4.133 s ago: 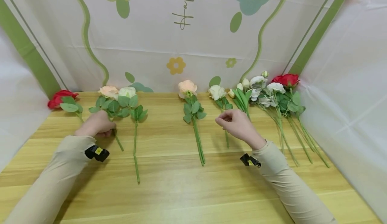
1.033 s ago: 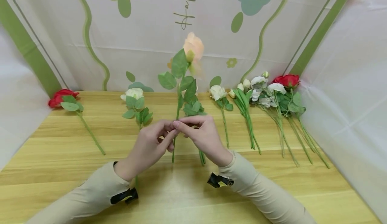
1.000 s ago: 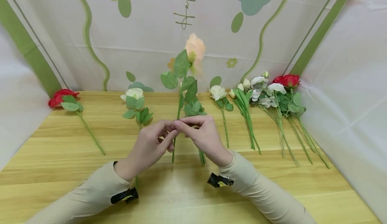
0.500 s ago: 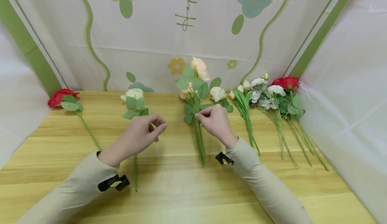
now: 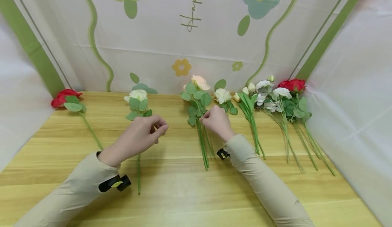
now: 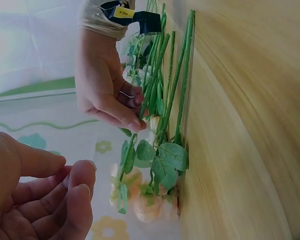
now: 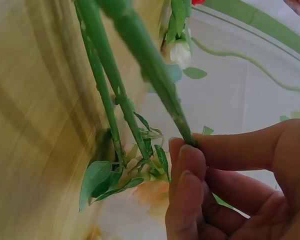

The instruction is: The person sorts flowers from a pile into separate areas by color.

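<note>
My right hand (image 5: 217,122) pinches the green stem (image 7: 155,70) of a peach rose (image 5: 201,82) between thumb and fingertips. This rose is held just over other peach roses, whose stems (image 5: 202,145) lie together on the table; their blossoms are mostly hidden behind it. In the left wrist view, the held stem slants above the lying ones. My left hand (image 5: 136,136) hovers with loosely bent fingers and nothing between them. Below it lies a white rose (image 5: 138,95), its stem partly covered by the hand.
A red rose (image 5: 65,98) lies at the far left of the wooden table (image 5: 177,196). Right of the peach roses come a white rose (image 5: 222,96), pale tulips (image 5: 251,118), white flowers (image 5: 281,93) and red flowers (image 5: 293,85). A printed cloth (image 5: 147,63) hangs behind.
The peach rose was taken from the left side, held upright by both hands in the middle, then released by the left hand. The right hand has lowered it toward the other peach roses.
</note>
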`<state>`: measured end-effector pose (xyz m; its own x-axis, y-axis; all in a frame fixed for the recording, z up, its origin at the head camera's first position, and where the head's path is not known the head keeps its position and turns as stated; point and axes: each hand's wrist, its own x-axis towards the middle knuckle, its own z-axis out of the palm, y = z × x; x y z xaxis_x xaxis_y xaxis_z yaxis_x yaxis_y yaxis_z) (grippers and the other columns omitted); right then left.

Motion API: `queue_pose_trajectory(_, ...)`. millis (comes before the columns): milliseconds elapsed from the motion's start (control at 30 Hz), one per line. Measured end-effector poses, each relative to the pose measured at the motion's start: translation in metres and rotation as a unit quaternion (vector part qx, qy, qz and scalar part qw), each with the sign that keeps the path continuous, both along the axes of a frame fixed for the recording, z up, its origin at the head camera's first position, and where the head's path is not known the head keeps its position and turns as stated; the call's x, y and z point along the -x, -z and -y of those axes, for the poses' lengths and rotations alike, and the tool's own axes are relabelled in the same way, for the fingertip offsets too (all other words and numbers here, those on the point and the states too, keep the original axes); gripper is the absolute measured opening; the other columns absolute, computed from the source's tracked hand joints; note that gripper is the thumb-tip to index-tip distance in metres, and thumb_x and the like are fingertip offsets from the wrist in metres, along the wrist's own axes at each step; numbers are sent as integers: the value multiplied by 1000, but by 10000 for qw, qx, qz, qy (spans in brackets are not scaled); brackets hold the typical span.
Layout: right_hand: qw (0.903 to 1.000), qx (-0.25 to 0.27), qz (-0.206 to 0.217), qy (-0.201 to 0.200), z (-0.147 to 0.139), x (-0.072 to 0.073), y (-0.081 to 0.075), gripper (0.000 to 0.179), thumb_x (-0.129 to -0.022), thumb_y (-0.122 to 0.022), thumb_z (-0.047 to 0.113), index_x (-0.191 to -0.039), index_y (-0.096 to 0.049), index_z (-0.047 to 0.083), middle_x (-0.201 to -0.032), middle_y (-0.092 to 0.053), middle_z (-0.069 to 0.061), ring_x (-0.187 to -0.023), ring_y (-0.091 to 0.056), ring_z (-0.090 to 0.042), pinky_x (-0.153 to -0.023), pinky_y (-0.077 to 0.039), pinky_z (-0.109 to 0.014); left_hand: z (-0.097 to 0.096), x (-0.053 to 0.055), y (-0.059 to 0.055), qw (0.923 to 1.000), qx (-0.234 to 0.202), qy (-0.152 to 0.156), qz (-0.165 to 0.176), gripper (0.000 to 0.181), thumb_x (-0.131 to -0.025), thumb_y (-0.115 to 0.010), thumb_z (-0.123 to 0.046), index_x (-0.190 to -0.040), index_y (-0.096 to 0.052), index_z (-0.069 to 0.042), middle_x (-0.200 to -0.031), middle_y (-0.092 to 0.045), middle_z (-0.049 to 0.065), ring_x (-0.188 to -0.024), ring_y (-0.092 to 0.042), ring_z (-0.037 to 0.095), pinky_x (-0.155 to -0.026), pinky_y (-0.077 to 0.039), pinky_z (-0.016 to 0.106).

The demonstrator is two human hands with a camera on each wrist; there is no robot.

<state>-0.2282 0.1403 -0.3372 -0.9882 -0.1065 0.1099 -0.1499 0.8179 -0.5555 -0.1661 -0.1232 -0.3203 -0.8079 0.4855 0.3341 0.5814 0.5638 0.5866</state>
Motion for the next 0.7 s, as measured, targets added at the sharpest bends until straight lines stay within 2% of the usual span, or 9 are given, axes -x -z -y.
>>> queue_pose_trajectory(67, 10000, -27, -48, 0, 1, 0, 0, 41, -89, -70, 15, -50, -62, 7, -42, -38, 5, -41, -28, -10, -42, -22, -26, 0, 0, 0, 10000, 8, -2, 12, 7, -99, -62, -12, -93, -67, -13, -78, -63, -8, -55, -59, 6, -47, -47, 28)
queue_pose_trajectory(267, 9999, -67, -132, -89, 4, 0, 2, 37, -88, -72, 17, -52, -66, 10, -45, -43, 8, -43, -34, -9, -43, -26, -25, 0, -1, 1, 10000, 62, -20, 31, 8, -99, -61, -14, -94, -66, -13, -78, -62, -9, -54, -58, 4, -49, -48, 28)
queue_pose_trajectory(400, 9999, 0, -7, -131, 6, 2, 4, 47, -87, -72, 16, -44, -54, 12, -40, -34, 7, -40, -26, -8, -41, -20, -24, 0, 0, 1, 9999, 115, -28, 46, 8, -100, -61, -16, -93, -66, -14, -78, -62, -10, -53, -57, 3, -50, -47, 28)
queue_pose_trajectory(500, 9999, -27, 104, -102, 6, 3, 5, 47, -86, -73, 14, -44, -51, 13, -41, -32, 7, -40, -25, -7, -40, -19, -24, 0, 0, 1, 9999, 117, -29, 68, 9, -100, -61, -16, -92, -66, -14, -77, -62, -9, -53, -57, 3, -49, -47, 29)
queue_pose_trajectory(700, 9980, -388, 470, -140, 6, 4, 8, 27, -85, -73, 18, -60, -69, 9, -49, -52, 5, -44, -37, -8, -40, -28, -23, 0, 0, 1, 9998, 125, -40, 164, 10, -100, -60, -17, -92, -66, -15, -77, -62, -9, -53, -58, 6, -49, -47, 29)
